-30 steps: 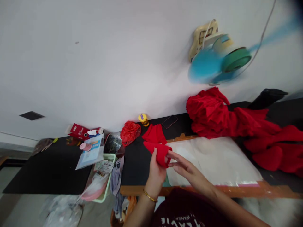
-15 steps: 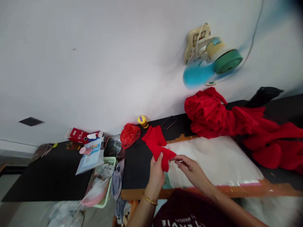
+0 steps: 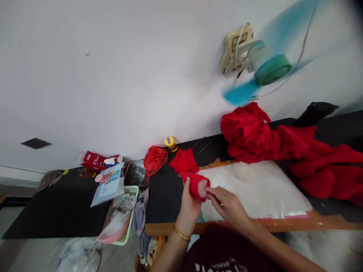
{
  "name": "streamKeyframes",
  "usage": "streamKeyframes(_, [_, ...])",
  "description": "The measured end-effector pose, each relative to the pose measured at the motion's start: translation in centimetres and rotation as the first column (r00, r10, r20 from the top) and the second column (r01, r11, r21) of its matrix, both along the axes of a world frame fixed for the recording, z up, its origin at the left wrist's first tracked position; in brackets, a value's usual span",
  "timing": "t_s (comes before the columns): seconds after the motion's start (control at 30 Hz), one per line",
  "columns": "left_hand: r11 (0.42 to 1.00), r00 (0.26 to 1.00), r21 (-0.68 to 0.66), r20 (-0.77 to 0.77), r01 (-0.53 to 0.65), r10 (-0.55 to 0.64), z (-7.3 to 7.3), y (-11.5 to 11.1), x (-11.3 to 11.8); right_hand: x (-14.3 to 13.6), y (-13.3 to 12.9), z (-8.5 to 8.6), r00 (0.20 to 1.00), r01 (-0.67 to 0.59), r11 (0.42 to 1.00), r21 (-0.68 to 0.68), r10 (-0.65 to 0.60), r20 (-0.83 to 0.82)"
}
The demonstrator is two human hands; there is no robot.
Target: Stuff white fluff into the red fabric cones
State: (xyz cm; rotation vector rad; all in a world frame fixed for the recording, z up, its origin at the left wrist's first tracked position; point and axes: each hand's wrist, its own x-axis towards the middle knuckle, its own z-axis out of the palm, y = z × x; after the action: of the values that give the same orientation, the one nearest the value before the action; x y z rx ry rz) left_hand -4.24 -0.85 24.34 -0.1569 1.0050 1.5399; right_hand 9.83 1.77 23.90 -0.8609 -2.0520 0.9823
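Note:
A red cloth tube (image 3: 194, 183) with pale material showing in its open end is wrapped by the fingers of my left hand (image 3: 190, 202), which wears a gold bangle. At the tube's right rim, my right hand (image 3: 227, 203) has its fingers closed against the edge and the pale material. More red cloth pieces (image 3: 185, 160) lie on the black table just behind the tube. Under and to the right of my hands is a white sheet (image 3: 263, 189) on the table.
A large red cloth heap (image 3: 252, 136) covers the back right. A phone (image 3: 202, 144), yellow-lidded jar (image 3: 170, 143) and red bag (image 3: 155, 160) line the wall. A fan (image 3: 272, 70) spins above. Left stand a green basket (image 3: 131, 226) and second black table (image 3: 56, 211).
The red piece in my left hand has turned and opened, so its round end and pale inside now show. My right fingers have moved onto its rim.

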Motion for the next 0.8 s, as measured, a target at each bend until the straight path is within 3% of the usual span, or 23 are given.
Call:
streamKeyframes(0.13, [0.998,0.995,0.042,-0.092,0.039,-0.035,0.3,-0.7,1.1,-1.1,0.6,-1.9,0.948,0.058,0.994,0.088,-0.083,0.306])
streamKeyframes(0.2, [0.997,0.987,0.064,-0.158,0.042,-0.031,0.4,-1.0,1.5,-1.4,0.8,-2.4,0.919,0.053,0.99,0.128,-0.098,0.381])
streamKeyframes(0.47, [0.998,0.98,0.019,-0.189,-0.06,0.062,-0.7,-0.8,1.2,-0.8,-0.2,-2.5,0.959,0.136,0.978,0.159,-0.17,0.226])
streamKeyframes(0.63, [1.0,0.996,0.011,-0.085,-0.026,0.027,-0.4,-0.9,1.0,-0.2,-0.5,-2.4,0.969,0.107,0.989,0.106,-0.128,0.212])
streamKeyframes(0.8, [0.994,0.998,0.105,-0.059,0.027,-0.02,0.2,-1.8,1.0,0.6,-0.7,-1.2,0.99,0.073,0.996,0.06,-0.08,0.117])
